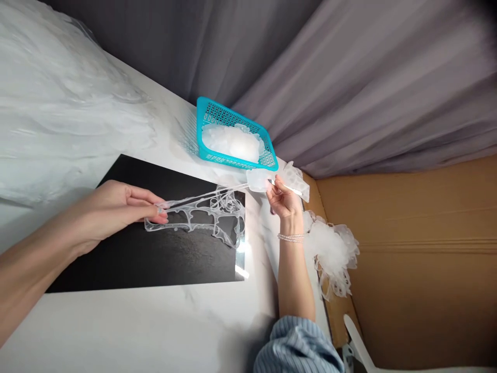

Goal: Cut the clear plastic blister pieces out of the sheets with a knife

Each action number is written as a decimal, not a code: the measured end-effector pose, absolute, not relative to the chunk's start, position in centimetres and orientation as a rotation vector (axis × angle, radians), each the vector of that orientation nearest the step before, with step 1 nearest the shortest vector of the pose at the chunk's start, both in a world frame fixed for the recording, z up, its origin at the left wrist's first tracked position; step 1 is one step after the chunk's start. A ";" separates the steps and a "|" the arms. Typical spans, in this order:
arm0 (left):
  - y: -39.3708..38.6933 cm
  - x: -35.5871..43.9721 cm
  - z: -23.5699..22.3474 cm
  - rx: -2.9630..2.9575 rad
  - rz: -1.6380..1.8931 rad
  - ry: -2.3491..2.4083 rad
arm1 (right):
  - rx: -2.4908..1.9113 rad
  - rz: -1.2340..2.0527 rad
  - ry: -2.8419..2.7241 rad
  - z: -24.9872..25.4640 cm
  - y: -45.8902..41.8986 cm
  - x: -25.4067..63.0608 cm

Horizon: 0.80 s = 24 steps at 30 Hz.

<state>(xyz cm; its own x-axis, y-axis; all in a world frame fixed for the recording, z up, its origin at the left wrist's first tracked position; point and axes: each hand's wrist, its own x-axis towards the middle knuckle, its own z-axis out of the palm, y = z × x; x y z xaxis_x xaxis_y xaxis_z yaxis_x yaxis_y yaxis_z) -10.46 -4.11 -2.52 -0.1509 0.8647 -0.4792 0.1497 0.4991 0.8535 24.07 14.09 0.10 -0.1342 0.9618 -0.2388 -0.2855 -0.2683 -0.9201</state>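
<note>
My left hand point(145, 204) pinches one end of a translucent, web-like sheet of soft plastic scrap point(190, 215) with cut-out openings. Thin stretched strands run from it toward my right hand point(285, 199), whose fingers are closed on a flat, milky translucent piece point(258, 180). Beneath the left hand and the scrap lies a black board point(174, 259). Just beyond the right hand is more crumpled translucent material point(295, 181); whether it joins the held piece I cannot tell.
A turquoise basket point(200, 129) with several milky pieces stands behind the board on the white table point(155, 331). Translucent sheets point(70, 103) pile up at left. A loose heap point(336, 251) hangs at the table's right edge by a cardboard box point(419, 259). Grey curtain point(349, 77) behind.
</note>
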 end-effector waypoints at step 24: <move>-4.0 -8.5 -0.1 0.444 1.001 1.077 | -0.634 1.392 -2.162 5.1 0.6 12.9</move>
